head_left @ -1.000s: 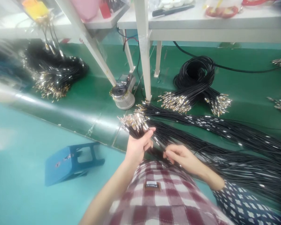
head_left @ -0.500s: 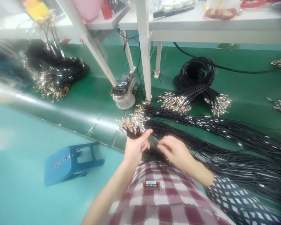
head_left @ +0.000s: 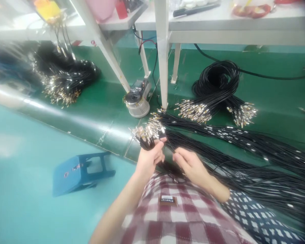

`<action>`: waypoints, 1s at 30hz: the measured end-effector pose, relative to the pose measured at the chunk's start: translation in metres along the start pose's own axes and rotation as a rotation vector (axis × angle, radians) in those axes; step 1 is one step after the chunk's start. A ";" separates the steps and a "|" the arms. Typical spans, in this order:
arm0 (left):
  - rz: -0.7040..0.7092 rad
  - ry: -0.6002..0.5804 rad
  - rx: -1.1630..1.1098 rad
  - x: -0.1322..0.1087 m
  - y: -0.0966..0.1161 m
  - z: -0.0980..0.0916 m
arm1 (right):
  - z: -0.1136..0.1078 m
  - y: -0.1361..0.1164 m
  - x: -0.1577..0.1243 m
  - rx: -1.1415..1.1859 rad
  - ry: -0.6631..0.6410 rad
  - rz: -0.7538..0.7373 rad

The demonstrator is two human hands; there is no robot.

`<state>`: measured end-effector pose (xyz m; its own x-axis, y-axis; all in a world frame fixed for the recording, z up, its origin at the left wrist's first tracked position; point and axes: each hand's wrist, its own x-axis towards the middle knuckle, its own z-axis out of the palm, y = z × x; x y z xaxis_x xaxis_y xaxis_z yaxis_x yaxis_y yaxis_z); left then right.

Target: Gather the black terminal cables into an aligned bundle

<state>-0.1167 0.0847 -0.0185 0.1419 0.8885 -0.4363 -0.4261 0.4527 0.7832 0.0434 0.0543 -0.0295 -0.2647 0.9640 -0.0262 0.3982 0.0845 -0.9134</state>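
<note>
My left hand (head_left: 149,159) is wrapped round a bundle of black cables (head_left: 147,145), whose metal connector ends (head_left: 142,134) stick up above the fist. To its right, my right hand (head_left: 191,164) is closed, thumb and fingers pinched on a thin black cable (head_left: 170,145). Behind both hands, long black cables (head_left: 205,146) run off to the right, their metal tips (head_left: 154,127) close to the bundle in my left hand. A second long row of cables (head_left: 226,132), flecked with silver, lies just beyond.
A coiled cable bundle (head_left: 218,79) rests on the green floor (head_left: 104,98) under the white table (head_left: 218,25). Near the table legs stands a round grey device (head_left: 137,105). At left are a blue stool (head_left: 68,176) and another cable heap (head_left: 66,79).
My right hand has closed on a thin cable beside the left hand, and the left index finger now reaches toward the cable tips. The whole view has shifted slightly.
</note>
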 end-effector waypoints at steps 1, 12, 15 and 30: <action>0.006 -0.019 -0.001 0.000 0.000 0.000 | 0.001 -0.004 0.003 0.012 0.024 -0.004; -0.030 0.092 -0.030 -0.012 -0.003 -0.021 | -0.005 0.020 0.006 -0.198 -0.330 0.114; 0.007 0.096 -0.059 -0.012 -0.010 -0.038 | -0.014 0.065 0.013 -0.303 -0.301 0.255; -0.058 -0.088 -0.349 -0.021 0.000 -0.021 | -0.013 0.109 0.065 -0.511 0.038 0.183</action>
<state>-0.1382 0.0644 -0.0188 0.2452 0.8720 -0.4237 -0.6923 0.4634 0.5531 0.0810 0.1296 -0.1259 -0.1230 0.9821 -0.1426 0.8133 0.0174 -0.5816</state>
